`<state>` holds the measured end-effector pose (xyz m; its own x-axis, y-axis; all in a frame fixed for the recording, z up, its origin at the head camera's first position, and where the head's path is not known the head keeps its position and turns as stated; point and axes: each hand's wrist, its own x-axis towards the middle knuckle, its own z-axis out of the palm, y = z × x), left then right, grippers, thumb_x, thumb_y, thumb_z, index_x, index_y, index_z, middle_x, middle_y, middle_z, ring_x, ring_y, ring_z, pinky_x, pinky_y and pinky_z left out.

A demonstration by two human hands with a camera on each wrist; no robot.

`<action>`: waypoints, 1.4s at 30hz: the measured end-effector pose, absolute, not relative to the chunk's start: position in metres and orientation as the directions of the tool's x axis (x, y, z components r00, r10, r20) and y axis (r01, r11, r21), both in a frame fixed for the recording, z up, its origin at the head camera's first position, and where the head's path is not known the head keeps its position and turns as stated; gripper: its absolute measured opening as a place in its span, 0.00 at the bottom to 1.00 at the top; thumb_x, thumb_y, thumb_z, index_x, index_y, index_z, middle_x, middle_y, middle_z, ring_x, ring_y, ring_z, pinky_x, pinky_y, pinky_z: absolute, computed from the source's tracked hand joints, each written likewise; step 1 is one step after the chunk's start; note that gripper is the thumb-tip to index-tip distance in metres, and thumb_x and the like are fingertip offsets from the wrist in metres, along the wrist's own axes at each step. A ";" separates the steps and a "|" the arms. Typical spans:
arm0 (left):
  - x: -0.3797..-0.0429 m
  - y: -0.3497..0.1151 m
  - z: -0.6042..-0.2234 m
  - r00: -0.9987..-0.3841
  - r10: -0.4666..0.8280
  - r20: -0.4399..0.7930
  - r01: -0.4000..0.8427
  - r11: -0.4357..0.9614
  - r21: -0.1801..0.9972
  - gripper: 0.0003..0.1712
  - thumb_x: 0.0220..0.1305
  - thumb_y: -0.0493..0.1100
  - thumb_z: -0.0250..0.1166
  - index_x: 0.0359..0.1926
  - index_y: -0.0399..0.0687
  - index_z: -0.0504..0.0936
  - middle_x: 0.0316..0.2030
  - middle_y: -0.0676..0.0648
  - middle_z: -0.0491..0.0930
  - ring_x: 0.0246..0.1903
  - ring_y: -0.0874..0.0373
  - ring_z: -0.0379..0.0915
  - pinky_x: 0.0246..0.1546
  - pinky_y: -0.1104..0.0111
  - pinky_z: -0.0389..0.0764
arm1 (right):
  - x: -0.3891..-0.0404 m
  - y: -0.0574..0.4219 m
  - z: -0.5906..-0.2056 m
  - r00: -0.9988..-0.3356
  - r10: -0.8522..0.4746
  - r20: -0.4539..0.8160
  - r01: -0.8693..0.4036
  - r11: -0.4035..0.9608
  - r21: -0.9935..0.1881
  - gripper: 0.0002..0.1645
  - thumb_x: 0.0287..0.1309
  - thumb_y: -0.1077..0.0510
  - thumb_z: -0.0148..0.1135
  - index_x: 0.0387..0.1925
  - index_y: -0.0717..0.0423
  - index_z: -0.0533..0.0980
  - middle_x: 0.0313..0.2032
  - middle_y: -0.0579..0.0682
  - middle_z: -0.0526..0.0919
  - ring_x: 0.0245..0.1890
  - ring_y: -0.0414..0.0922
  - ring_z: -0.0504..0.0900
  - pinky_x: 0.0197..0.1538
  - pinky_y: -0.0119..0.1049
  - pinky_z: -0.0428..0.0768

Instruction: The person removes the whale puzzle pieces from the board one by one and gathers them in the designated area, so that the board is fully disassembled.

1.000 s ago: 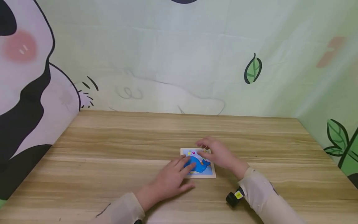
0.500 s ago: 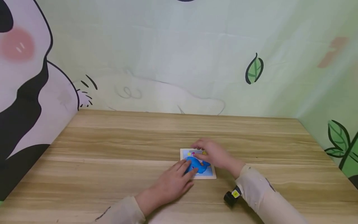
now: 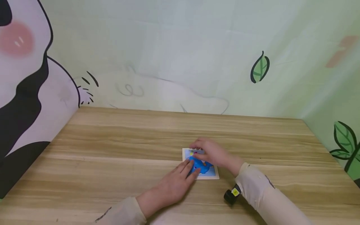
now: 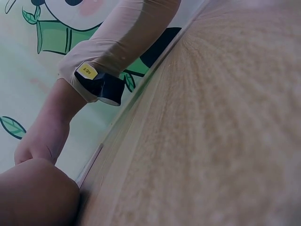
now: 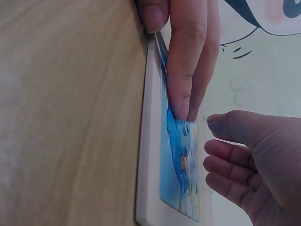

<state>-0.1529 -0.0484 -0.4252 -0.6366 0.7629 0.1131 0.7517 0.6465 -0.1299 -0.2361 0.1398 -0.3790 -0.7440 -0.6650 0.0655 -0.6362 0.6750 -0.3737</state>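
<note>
A square picture puzzle [image 3: 204, 169] with a blue whale and a pale frame lies flat on the table. My left hand [image 3: 172, 187] rests on its left part, fingers spread over the whale; in the right wrist view, its fingertips [image 5: 181, 106] touch the picture. My right hand [image 3: 215, 153] is bent over the puzzle's far right part and hides that corner. Seen from the right wrist, this hand [image 5: 268, 160] has loosely curved fingers with nothing visible between them and the thumb. The left wrist view shows only part of my left hand [image 4: 37, 195], not its fingertips.
The wood-grain table [image 3: 112, 134] extends on all sides of the puzzle. A pale green printed backdrop [image 3: 174, 56] stands along its far edge. A black wrist camera [image 3: 231, 197] hangs below my right sleeve.
My right hand has moved a little to the left over the puzzle's far part. My left hand's fingers have shifted slightly on the whale. The puzzle stays almost in place.
</note>
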 end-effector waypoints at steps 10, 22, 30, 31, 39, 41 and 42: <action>-0.154 -0.047 -0.424 -0.630 0.763 0.145 0.748 0.647 -0.150 0.25 0.72 0.42 0.46 0.68 0.46 0.66 0.67 0.39 0.67 0.68 0.44 0.61 0.68 0.61 0.65 | -0.238 0.132 -0.376 -0.742 -0.670 0.027 -0.643 0.700 -0.311 0.17 0.60 0.58 0.63 0.50 0.60 0.80 0.44 0.52 0.82 0.43 0.46 0.81 0.51 0.41 0.80; -0.153 -0.048 -0.426 -0.616 0.767 0.179 0.747 0.641 -0.176 0.25 0.71 0.43 0.48 0.67 0.47 0.67 0.66 0.40 0.69 0.67 0.45 0.63 0.68 0.62 0.66 | -0.237 0.121 -0.379 -0.778 -0.628 0.001 -0.606 0.750 -0.267 0.16 0.59 0.56 0.64 0.48 0.58 0.81 0.41 0.50 0.80 0.40 0.43 0.77 0.50 0.40 0.79; -0.154 -0.048 -0.426 -0.611 0.766 0.202 0.746 0.642 -0.178 0.24 0.71 0.43 0.48 0.66 0.47 0.68 0.65 0.41 0.70 0.66 0.45 0.64 0.67 0.63 0.66 | -0.237 0.120 -0.381 -0.773 -0.634 0.019 -0.615 0.742 -0.266 0.15 0.57 0.58 0.65 0.46 0.60 0.80 0.41 0.51 0.80 0.43 0.45 0.78 0.52 0.41 0.78; -0.154 -0.048 -0.426 -0.612 0.765 0.199 0.746 0.642 -0.175 0.24 0.71 0.43 0.48 0.66 0.47 0.68 0.65 0.41 0.70 0.67 0.45 0.64 0.67 0.63 0.66 | -0.237 0.120 -0.382 -0.773 -0.634 0.019 -0.615 0.742 -0.266 0.15 0.57 0.59 0.65 0.45 0.60 0.80 0.41 0.51 0.80 0.43 0.45 0.78 0.52 0.41 0.78; -0.154 -0.048 -0.425 -0.627 0.755 0.191 0.745 0.653 -0.135 0.23 0.73 0.45 0.47 0.66 0.47 0.68 0.66 0.40 0.69 0.67 0.45 0.63 0.68 0.63 0.66 | -0.241 0.118 -0.383 -0.772 -0.635 0.004 -0.616 0.747 -0.250 0.14 0.57 0.60 0.65 0.45 0.60 0.78 0.41 0.51 0.80 0.44 0.46 0.78 0.53 0.41 0.79; -0.154 -0.048 -0.426 -0.624 0.752 0.213 0.744 0.655 -0.129 0.23 0.73 0.46 0.47 0.65 0.48 0.69 0.65 0.40 0.70 0.67 0.46 0.64 0.67 0.63 0.66 | -0.241 0.117 -0.381 -0.769 -0.639 -0.010 -0.615 0.744 -0.262 0.14 0.57 0.60 0.65 0.45 0.60 0.78 0.41 0.51 0.80 0.44 0.46 0.78 0.53 0.40 0.79; -0.154 -0.048 -0.426 -0.621 0.750 0.226 0.744 0.655 -0.131 0.23 0.73 0.46 0.47 0.65 0.48 0.69 0.65 0.40 0.70 0.66 0.46 0.65 0.67 0.63 0.67 | -0.242 0.117 -0.380 -0.767 -0.642 -0.016 -0.616 0.742 -0.262 0.14 0.57 0.60 0.65 0.45 0.60 0.77 0.41 0.51 0.80 0.43 0.45 0.78 0.52 0.40 0.79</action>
<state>-0.1542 -0.0479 -0.4262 -0.6212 0.7504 0.2259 0.7441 0.6552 -0.1306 -0.2418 0.1167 -0.3799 -0.7665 -0.6420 -0.0162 -0.6163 0.7425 -0.2624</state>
